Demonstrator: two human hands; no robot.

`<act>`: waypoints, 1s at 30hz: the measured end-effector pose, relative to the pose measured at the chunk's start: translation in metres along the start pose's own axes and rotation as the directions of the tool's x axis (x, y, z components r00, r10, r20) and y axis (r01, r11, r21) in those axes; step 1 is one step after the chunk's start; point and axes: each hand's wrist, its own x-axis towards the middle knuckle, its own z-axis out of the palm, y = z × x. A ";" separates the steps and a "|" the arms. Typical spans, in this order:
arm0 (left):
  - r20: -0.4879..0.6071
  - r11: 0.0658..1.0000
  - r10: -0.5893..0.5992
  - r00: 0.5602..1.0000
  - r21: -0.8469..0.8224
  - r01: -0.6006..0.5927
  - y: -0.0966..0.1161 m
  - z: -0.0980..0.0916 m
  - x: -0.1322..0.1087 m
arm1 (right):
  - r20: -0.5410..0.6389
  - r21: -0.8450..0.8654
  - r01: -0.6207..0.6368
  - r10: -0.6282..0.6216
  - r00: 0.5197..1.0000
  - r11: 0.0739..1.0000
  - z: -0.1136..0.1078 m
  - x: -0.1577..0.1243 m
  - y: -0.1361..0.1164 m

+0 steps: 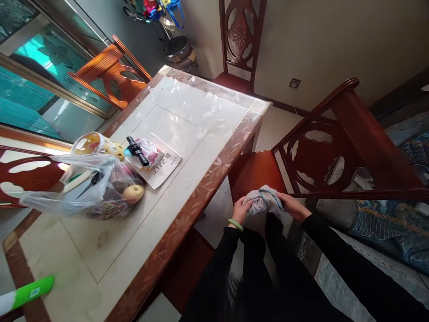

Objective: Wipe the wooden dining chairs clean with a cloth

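Observation:
A light grey cloth [257, 202] with a blue-green edge is bunched between my two hands, above the floor and close to the seat of a wooden chair [254, 172]. My left hand [241, 211], with a green bangle at the wrist, grips the cloth's left side. On the other side, my right hand [292, 205] holds the cloth by its right edge. The fingers of both hands are closed on the fabric, and some are partly hidden by its folds.
To the left stands a table [197, 156] with a brown patterned border. On it lie a clear plastic bag [110, 179] with fruit, a booklet [167, 165], a black flashlight [137, 151] and a green-and-white object [30, 295]. Carved chairs [238, 40] surround it; a sofa [382, 223] is at right.

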 end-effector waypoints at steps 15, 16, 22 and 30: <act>-0.261 0.695 0.052 0.964 0.702 0.153 -0.017 0.096 0.100 | -0.289 -0.069 -0.120 0.095 0.953 0.990 -0.090 0.106 0.036; -0.245 0.690 0.019 0.969 0.705 0.164 -0.025 0.107 0.102 | -0.293 -0.069 -0.111 0.086 0.952 0.991 -0.093 0.104 0.043; -0.266 0.597 -0.148 0.953 0.744 0.301 -0.075 0.150 0.159 | -0.460 -0.053 -0.090 0.056 0.886 0.994 -0.134 0.083 0.083; -0.384 0.495 -0.031 0.923 0.796 0.348 -0.133 0.186 0.237 | -0.544 -0.409 0.198 -0.413 0.730 0.891 -0.190 0.068 0.072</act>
